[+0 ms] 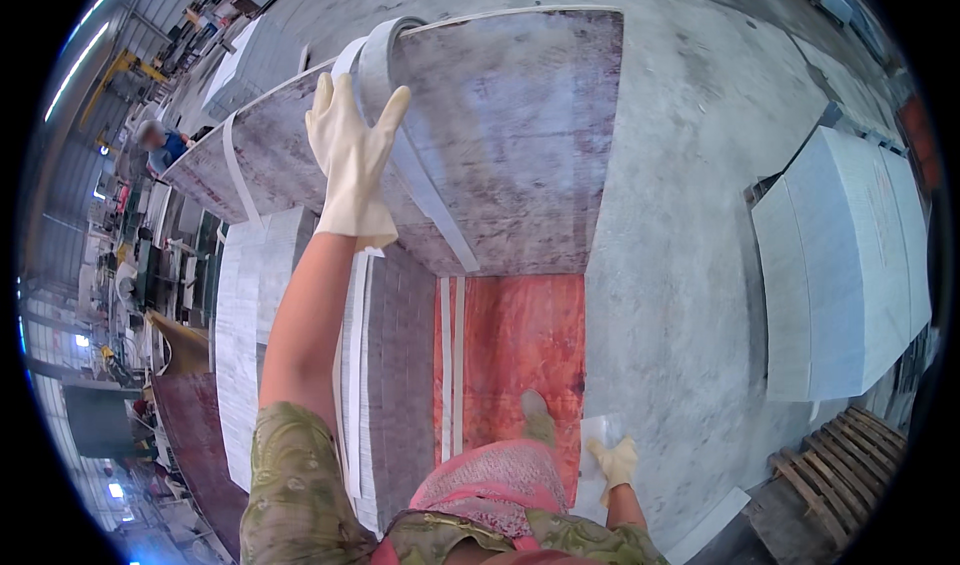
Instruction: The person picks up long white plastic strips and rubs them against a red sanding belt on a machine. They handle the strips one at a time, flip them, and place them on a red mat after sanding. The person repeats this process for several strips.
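Note:
My left hand (350,150), in a cream rubber glove, is raised with its fingers spread. It is in front of a large, worn, dark-stained board (510,125) standing on edge. White strapping (378,60) loops over the board's top edge just behind my fingertips and runs down its face. My right hand (617,457), gloved alike, hangs low at the right with fingers apart. Beside it is a pale flat sheet (598,430); whether the hand touches it, I cannot tell. Below the board lies a red base panel (510,335) with two white straps (458,365) across it.
A stack of grey-white slabs (395,355) stands left of the red panel. At the right is another wrapped slab stack (840,265), with a slatted wooden pallet (845,465) nearer me. A person (165,147) is beyond the board at the far left. Concrete floor (690,215) stretches rightward.

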A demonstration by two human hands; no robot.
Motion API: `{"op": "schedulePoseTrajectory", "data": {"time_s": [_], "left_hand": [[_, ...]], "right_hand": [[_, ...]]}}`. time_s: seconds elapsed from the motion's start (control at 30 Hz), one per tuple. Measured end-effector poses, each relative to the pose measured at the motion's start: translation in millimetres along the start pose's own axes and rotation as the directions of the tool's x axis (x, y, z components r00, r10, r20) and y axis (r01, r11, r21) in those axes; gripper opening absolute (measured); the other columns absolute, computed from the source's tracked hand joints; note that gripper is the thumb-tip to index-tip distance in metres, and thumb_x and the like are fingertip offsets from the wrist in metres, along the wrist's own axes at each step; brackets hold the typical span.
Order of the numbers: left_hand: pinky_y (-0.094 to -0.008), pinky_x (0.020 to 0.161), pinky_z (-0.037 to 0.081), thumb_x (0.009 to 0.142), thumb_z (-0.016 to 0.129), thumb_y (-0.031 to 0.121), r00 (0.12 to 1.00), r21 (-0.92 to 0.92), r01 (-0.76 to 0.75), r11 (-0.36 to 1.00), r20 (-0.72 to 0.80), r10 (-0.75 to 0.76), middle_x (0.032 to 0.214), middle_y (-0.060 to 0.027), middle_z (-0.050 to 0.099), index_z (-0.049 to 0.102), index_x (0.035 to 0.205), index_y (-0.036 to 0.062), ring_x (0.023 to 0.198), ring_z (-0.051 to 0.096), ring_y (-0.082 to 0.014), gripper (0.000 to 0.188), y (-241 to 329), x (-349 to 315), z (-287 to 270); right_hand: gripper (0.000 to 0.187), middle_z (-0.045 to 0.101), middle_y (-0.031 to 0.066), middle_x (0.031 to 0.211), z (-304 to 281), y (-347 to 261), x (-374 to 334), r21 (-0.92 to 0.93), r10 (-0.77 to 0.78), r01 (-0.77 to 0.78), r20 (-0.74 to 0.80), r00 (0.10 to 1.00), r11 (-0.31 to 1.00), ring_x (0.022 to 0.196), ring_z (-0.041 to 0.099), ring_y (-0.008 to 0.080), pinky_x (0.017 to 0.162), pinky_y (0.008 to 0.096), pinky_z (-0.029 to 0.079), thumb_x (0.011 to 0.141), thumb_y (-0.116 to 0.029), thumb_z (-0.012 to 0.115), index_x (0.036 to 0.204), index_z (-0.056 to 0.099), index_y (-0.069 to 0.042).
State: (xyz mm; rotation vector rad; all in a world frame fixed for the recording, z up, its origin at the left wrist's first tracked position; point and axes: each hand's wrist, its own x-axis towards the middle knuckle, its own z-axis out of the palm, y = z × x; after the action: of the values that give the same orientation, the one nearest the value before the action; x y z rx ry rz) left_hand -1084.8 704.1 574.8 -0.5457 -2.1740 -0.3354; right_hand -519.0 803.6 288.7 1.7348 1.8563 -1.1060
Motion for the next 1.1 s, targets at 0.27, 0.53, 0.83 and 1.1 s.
{"op": "schedulePoseTrajectory", "data": {"time_s": [0.27,0.53,0.83,1.1], "left_hand": [[-0.0400,0.088,0.049,0.079,0.073,0.046,0.940,-0.072,0.238,0.968,0.266,-0.212,0.100,-0.0155,0.067,0.074,0.092,-0.0020,0.096,0.063,-0.0319,0.050,-8.1,30.3,14.2],[-0.0289,0.074,0.047,0.084,0.067,0.041,0.753,-0.304,0.573,0.761,0.563,-0.341,0.077,-0.0060,0.068,0.071,0.092,-0.0050,0.076,0.062,-0.0154,0.047,-31.8,44.1,-38.7],[-0.0221,0.079,0.045,0.093,0.066,0.034,0.482,-0.327,0.822,0.467,0.836,-0.263,0.091,-0.0013,0.062,0.067,0.104,-0.0001,0.085,0.059,-0.0085,0.036,-19.9,42.2,-94.2],[-0.0256,0.084,0.046,0.093,0.068,0.034,0.490,-0.371,0.824,0.427,0.845,-0.213,0.095,-0.0019,0.062,0.066,0.109,-0.0007,0.089,0.057,-0.0085,0.038,-29.2,36.5,-113.2]], "right_hand": [[0.087,0.065,0.0282,0.127,1.8,28.0,13.3,-0.125,0.030,-0.031,-0.013,0.999,0.992,0.118,0.065,0.0416,0.100,0.0449,0.053,0.065,-0.051,0.089,0.123,0.060,0.007],[0.091,0.063,0.0321,0.130,0.1,26.6,19.9,-0.137,0.040,-0.032,0.059,0.997,0.990,0.120,0.063,0.0441,0.099,0.0477,0.053,0.067,-0.050,0.087,0.129,0.057,0.010],[0.086,0.064,0.0320,0.128,-11.2,6.0,6.8,-0.029,0.064,-0.062,0.062,0.996,0.998,0.118,0.065,0.0440,0.096,0.0486,0.054,0.068,-0.048,0.087,0.125,0.059,0.009],[0.086,0.067,0.0328,0.121,7.8,36.3,30.9,-0.056,-0.059,0.056,-0.060,0.996,0.997,0.114,0.066,0.0449,0.094,0.0488,0.054,0.065,-0.052,0.088,0.119,0.063,0.011]]}}
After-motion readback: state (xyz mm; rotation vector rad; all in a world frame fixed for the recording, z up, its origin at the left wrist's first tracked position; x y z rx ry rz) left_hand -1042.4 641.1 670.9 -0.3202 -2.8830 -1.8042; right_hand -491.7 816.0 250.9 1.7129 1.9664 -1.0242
